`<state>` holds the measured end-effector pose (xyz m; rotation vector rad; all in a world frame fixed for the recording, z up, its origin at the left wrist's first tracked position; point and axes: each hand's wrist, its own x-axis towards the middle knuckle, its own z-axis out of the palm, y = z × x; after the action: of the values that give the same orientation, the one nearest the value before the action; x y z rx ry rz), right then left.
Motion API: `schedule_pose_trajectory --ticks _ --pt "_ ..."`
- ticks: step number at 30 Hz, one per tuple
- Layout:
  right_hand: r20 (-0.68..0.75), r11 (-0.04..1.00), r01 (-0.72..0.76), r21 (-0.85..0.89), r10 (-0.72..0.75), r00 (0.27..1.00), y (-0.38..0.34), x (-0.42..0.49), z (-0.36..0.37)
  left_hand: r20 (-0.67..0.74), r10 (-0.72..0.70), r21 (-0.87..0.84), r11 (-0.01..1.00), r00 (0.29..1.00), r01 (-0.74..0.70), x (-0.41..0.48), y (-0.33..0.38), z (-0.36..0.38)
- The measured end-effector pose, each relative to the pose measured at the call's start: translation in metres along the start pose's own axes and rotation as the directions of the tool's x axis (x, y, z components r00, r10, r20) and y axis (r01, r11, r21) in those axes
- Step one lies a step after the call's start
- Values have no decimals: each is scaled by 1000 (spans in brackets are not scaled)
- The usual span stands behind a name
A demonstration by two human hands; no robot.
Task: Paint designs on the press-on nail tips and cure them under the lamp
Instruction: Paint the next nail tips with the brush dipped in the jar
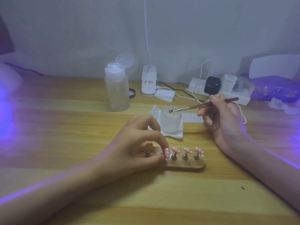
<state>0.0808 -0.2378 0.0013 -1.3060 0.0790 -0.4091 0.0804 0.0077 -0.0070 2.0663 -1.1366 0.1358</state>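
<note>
Wooden table (65,127), left hand (138,143) pinching a dotted pink nail tip (167,152) at centre, right hand (219,117) gripping the brush (191,108).

Bare desk (162,200) nr front; bottle (117,88), cup (170,120) block back.

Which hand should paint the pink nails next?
Probably the right hand: it holds the brush, its bristles over the little cup. The left hand is busy pinching a pink nail at the wooden stand.
</note>
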Motion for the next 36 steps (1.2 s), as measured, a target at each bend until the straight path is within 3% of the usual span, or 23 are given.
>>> schedule_pose_trajectory --ticks 13,25,28,31,36 --pt "-31 1000 -14 3 14 999 0 1 -1 82 -155 -125 978 984 165 -1 -5 -1" --pt "-39 1000 -14 18 15 999 -1 1 -1 8 -84 108 991 996 82 9 11 12" --pt "-45 998 -14 59 16 999 -1 1 -1 -7 -35 164 986 999 35 9 13 12" --pt "-59 997 12 72 -7 998 -1 0 -1 -63 100 324 943 993 -75 10 19 14" --pt "41 980 185 -75 -182 982 -1 -1 -2 -130 358 536 810 925 -238 4 26 13"
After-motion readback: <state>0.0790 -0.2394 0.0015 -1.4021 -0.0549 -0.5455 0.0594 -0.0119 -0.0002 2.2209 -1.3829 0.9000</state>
